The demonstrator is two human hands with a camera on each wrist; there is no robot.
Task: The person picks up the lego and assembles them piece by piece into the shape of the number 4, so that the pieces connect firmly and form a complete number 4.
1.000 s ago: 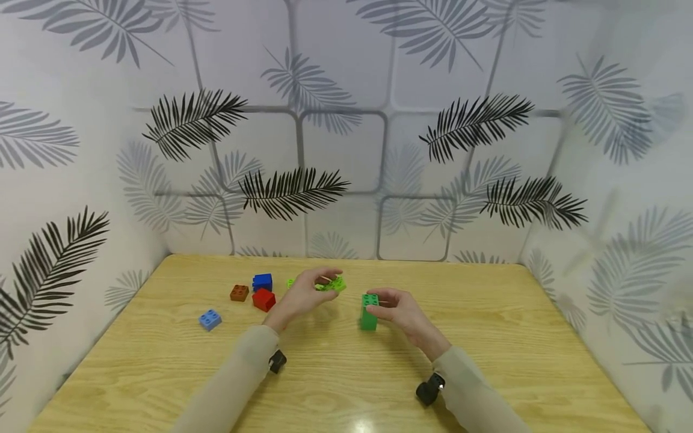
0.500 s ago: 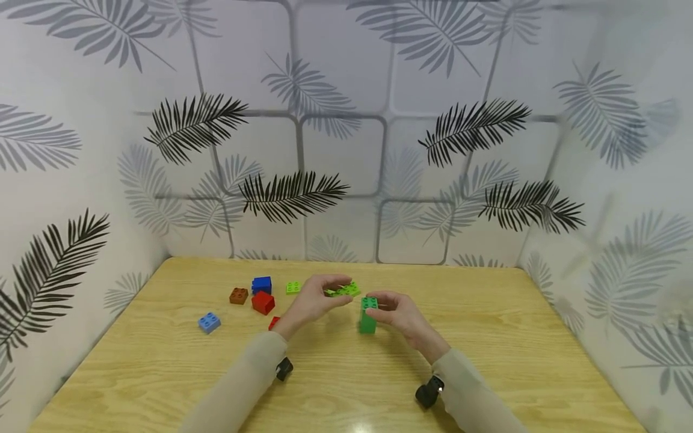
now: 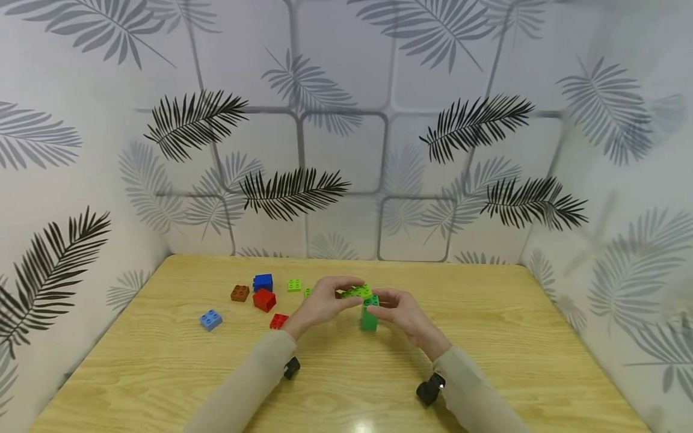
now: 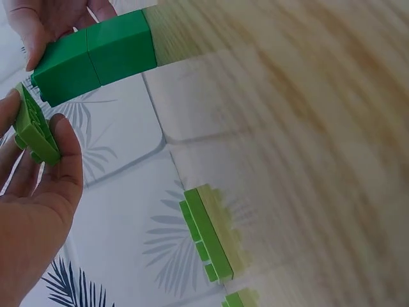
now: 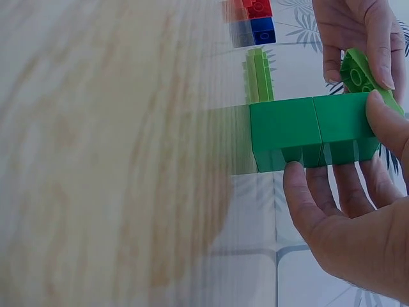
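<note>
A lime-green flat toy brick [image 3: 359, 291] is pinched between the thumb and fingers of my left hand [image 3: 323, 302]. It is held tilted right at the studded top of a tower of two stacked green bricks [image 3: 369, 317]. In the left wrist view a narrow gap shows between the lime brick [image 4: 33, 128] and the tower [image 4: 96, 56]. My right hand [image 3: 403, 314] grips the upright tower from the right, thumb on the near side. The right wrist view shows the hollow underside of the lime brick [image 5: 361, 71] facing the tower.
On the wooden table [image 3: 335, 385], left of my hands, lie a light blue brick [image 3: 210, 320], a brown one [image 3: 240, 293], a blue one [image 3: 263, 282], a red one [image 3: 264, 300], a flat red one [image 3: 278, 321] and a small lime one [image 3: 294, 285]. Patterned walls enclose the back and sides.
My left hand has carried the lime brick rightward, from left of the green tower to its top, uncovering the flat red brick. My right hand has stayed on the tower.
</note>
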